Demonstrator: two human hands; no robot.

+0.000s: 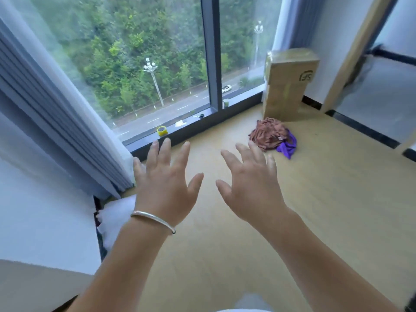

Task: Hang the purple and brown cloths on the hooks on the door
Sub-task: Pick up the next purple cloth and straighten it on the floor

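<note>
Curtain [51, 113] hangs at far left beside the window. Left hand [165, 188], a bracelet [153, 219] on its wrist, spreads wide and holds nothing; the right hand [252, 190] beside it does the same. Farther right, the brown cloth [266, 132] lies crumpled on the floor [337, 199], touching the purple cloth [287, 145], near a cardboard box [288, 86].

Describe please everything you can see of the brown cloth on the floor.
The brown cloth is a rust-brown, soft-looking fabric, crumpled into a loose heap with many folds. It lies on the light wooden floor, just in front of the cardboard box. The purple cloth lies against its right side, partly tucked under it. Neither hand touches it.
</note>
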